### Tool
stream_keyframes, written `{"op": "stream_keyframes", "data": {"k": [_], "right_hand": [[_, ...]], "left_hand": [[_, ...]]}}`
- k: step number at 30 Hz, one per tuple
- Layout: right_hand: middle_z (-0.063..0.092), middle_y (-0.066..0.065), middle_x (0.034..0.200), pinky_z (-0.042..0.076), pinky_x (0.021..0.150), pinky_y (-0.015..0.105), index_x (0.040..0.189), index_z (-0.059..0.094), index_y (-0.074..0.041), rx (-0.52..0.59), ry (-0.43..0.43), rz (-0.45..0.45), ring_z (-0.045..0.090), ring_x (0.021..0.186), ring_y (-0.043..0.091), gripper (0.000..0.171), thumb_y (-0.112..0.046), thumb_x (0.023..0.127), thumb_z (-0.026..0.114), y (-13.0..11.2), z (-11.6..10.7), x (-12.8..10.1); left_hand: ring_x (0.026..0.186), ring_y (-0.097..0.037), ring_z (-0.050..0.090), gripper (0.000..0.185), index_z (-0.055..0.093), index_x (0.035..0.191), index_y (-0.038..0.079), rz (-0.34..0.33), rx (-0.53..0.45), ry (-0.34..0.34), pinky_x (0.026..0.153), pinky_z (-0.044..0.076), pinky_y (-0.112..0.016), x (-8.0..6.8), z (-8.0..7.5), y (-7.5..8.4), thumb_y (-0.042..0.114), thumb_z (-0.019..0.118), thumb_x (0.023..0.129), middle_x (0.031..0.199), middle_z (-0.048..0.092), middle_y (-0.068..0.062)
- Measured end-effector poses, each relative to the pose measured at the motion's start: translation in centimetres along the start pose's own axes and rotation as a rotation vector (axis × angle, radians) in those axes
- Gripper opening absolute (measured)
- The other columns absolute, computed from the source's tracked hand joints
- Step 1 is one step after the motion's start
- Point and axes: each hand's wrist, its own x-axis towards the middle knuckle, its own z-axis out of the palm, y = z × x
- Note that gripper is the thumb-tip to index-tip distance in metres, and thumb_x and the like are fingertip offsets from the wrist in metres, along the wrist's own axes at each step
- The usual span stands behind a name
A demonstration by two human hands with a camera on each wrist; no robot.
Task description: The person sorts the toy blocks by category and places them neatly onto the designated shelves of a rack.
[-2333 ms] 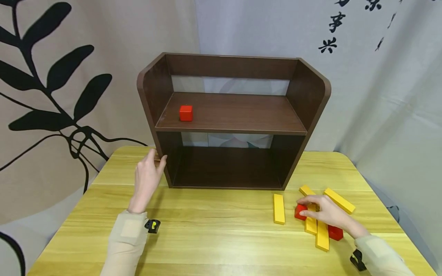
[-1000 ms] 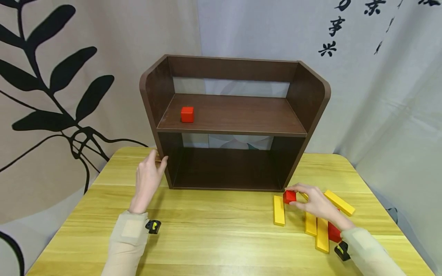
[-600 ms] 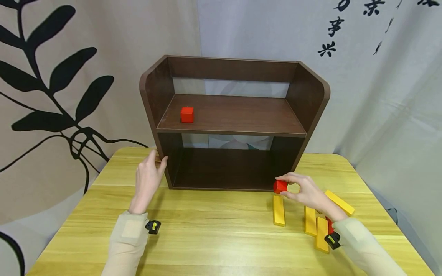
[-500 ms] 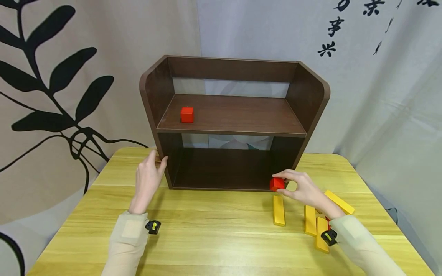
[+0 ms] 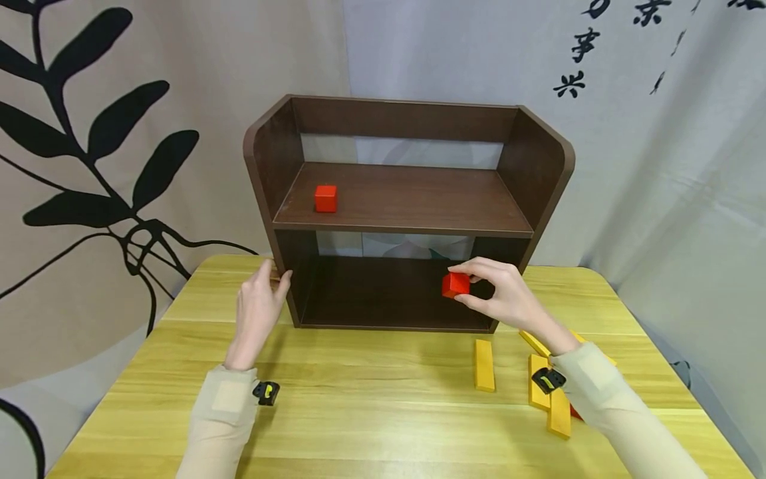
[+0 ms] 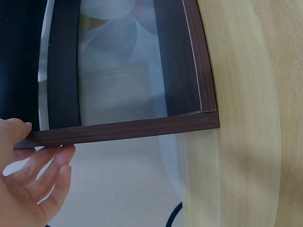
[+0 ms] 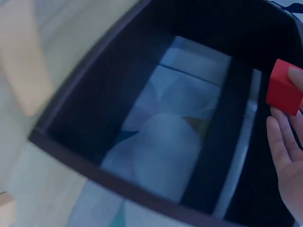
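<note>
Where the head view looks down, right hand [image 5: 505, 296] pinches a red cube [image 5: 456, 285] between thumb and fingertips, held in the air before the lower opening of the dark brown shelf unit [image 5: 541, 173], toward its right side. Left hand [image 5: 257, 309] rests against the unit's left wall, fingers straight and relaxed. A second red cube [image 5: 326, 198] sits on the upper shelf, left part. Yellow bars [image 5: 483, 364] lie on the desk [image 5: 371, 399] below the right forearm.

Left wrist view: left hand [image 6: 28, 182], fingers [image 6: 52, 163] extended, thumb touching the unit's brown edge [image 6: 128, 130]; nothing gripped.

Right wrist view, blurred: red cube [image 7: 285, 87] at the fingertips of the right hand [image 7: 289, 156], dark shelf interior behind.
</note>
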Motion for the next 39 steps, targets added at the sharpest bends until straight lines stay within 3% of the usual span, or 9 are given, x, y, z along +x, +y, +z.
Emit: {"op": "stream_keyframes", "data": {"k": [8, 16, 22, 30, 39], "right_hand": [[0.069, 0.005, 0.104, 0.049, 0.078, 0.016, 0.113, 0.067, -0.009, 0.014, 0.055, -0.024, 0.061, 0.087, 0.012, 0.044, -0.008, 0.071, 0.082, -1.7, -0.1, 2.8], [0.069, 0.007, 0.103, 0.05, 0.079, 0.015, 0.113, 0.067, -0.007, 0.05, 0.149, -0.077, 0.064, 0.087, 0.015, 0.043, -0.007, 0.072, 0.081, -2.9, -0.1, 5.6], [0.069, 0.008, 0.105, 0.051, 0.08, 0.018, 0.113, 0.067, -0.006, 0.051, 0.194, -0.062, 0.064, 0.089, 0.016, 0.041, -0.006, 0.074, 0.079, -3.2, -0.4, 7.6], [0.069, 0.009, 0.106, 0.055, 0.082, 0.035, 0.114, 0.067, -0.003, 0.067, 0.2, -0.025, 0.064, 0.094, 0.02, 0.041, -0.008, 0.075, 0.079, -3.1, -0.1, 10.0], [0.069, 0.01, 0.109, 0.055, 0.085, 0.035, 0.119, 0.065, -0.003, 0.053, 0.155, 0.058, 0.065, 0.097, 0.02, 0.041, -0.013, 0.08, 0.076, -3.5, 0.6, 12.1]], "left_hand": [[0.067, -0.038, 0.067, 0.02, 0.055, 0.091, -0.004, -0.004, 0.002, -0.005, 0.052, 0.05, -0.047, 0.0, -0.1, 0.0, 0.014, 0.064, 0.09, 0.08, 0.067, -0.024], [0.068, -0.038, 0.067, 0.02, 0.055, 0.09, -0.003, -0.005, 0.005, 0.001, 0.053, 0.05, -0.048, 0.0, -0.1, -0.1, 0.015, 0.064, 0.09, 0.08, 0.067, -0.024], [0.07, -0.038, 0.068, 0.02, 0.055, 0.09, -0.002, -0.008, 0.005, -0.001, 0.054, 0.05, -0.049, 0.1, -0.1, -0.1, 0.016, 0.064, 0.09, 0.081, 0.067, -0.023], [0.07, -0.038, 0.068, 0.02, 0.055, 0.091, -0.002, -0.012, 0.009, -0.002, 0.054, 0.05, -0.048, 0.0, 0.0, -0.2, 0.016, 0.064, 0.09, 0.081, 0.068, -0.023], [0.069, -0.037, 0.068, 0.02, 0.055, 0.091, -0.002, 0.006, 0.01, 0.001, 0.053, 0.051, -0.047, 0.0, 0.0, -0.1, 0.016, 0.064, 0.09, 0.081, 0.068, -0.023]]}}
